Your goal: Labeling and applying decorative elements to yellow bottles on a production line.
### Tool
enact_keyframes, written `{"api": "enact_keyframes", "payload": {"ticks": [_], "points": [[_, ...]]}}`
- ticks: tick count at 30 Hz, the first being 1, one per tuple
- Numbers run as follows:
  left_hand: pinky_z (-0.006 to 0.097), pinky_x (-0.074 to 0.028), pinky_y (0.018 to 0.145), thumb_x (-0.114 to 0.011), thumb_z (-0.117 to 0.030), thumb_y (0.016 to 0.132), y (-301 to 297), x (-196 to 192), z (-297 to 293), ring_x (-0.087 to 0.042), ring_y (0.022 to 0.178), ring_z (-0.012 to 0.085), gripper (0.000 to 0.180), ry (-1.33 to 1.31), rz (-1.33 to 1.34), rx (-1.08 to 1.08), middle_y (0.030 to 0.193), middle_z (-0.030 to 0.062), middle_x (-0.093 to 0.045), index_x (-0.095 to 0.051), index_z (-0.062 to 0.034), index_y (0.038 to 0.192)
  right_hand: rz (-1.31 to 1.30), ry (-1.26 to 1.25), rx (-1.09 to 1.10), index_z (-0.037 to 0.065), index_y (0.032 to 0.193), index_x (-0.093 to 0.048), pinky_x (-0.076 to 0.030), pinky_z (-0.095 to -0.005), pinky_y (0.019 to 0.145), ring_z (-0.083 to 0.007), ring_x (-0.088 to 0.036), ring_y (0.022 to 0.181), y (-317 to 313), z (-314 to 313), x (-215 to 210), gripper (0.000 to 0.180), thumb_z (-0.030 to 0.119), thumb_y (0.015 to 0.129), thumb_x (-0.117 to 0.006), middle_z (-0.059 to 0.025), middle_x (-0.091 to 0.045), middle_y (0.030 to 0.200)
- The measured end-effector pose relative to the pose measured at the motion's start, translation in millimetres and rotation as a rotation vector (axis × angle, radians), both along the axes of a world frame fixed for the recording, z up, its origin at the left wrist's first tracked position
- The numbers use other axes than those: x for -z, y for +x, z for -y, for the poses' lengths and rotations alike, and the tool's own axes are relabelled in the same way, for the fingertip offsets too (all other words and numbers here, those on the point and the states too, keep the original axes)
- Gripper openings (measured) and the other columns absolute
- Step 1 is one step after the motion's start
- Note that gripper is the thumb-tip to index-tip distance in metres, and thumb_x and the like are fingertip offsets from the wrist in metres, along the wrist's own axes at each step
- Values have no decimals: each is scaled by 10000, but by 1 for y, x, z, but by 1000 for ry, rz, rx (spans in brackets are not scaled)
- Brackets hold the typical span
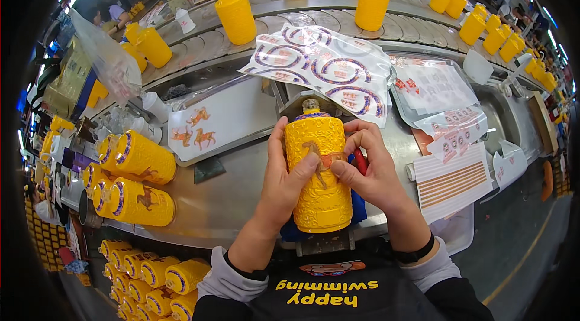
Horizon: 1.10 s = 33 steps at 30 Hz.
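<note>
A yellow embossed bottle with a clear neck and a patterned band round its shoulder stands upright in front of me, resting on a blue cloth. My left hand grips its left side, the thumb pressing on a brown horse decal. From the other side my right hand holds the bottle, its thumb and fingertips at a reddish part of the decal. Tucked in the right hand is a slim red tool, its ends mostly hidden by the fingers.
Left of the bottle, a white tray carries loose horse decals. Decal sheets lie beyond it, and a striped sheet lies right. Yellow bottles lie at left, with several more below. A curved conveyor carries others, near a sink.
</note>
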<state>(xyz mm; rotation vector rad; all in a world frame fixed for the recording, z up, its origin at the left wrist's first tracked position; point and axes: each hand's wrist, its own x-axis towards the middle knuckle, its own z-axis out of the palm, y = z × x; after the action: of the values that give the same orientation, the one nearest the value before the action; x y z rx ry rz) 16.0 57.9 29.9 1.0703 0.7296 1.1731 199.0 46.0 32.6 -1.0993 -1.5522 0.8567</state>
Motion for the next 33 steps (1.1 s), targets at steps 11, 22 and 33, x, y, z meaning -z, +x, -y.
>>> {"api": "enact_keyframes", "payload": {"ticks": [11,22,33], "points": [[344,-377,1074,-617,-246,961,2,1,0,-434,1285,225,788,-28,45,-2,1409,184,-385,-123,35,1507,-3,-19,17,48,905,-528,-402,-320,940,-247,-486,1077,-2,-3,-1,303,238,849,-758,-144,-471,1143],[349,-379,1072,-617,-236,950,2,3,0,-439,1286,233,799,-6,21,-15,1414,188,-384,-117,32,1513,-19,-14,27,46,916,-517,-402,-315,908,-236,-481,1030,-2,-6,1,300,217,847,-754,-132,-475,1110],[343,-393,1064,-586,-204,967,-2,3,0,-443,1281,225,777,-28,80,8,1414,182,-384,-94,22,1524,67,43,10,49,943,-501,-404,-248,885,-137,-457,1010,-2,-7,3,279,222,897,-716,-93,-453,1159]]}}
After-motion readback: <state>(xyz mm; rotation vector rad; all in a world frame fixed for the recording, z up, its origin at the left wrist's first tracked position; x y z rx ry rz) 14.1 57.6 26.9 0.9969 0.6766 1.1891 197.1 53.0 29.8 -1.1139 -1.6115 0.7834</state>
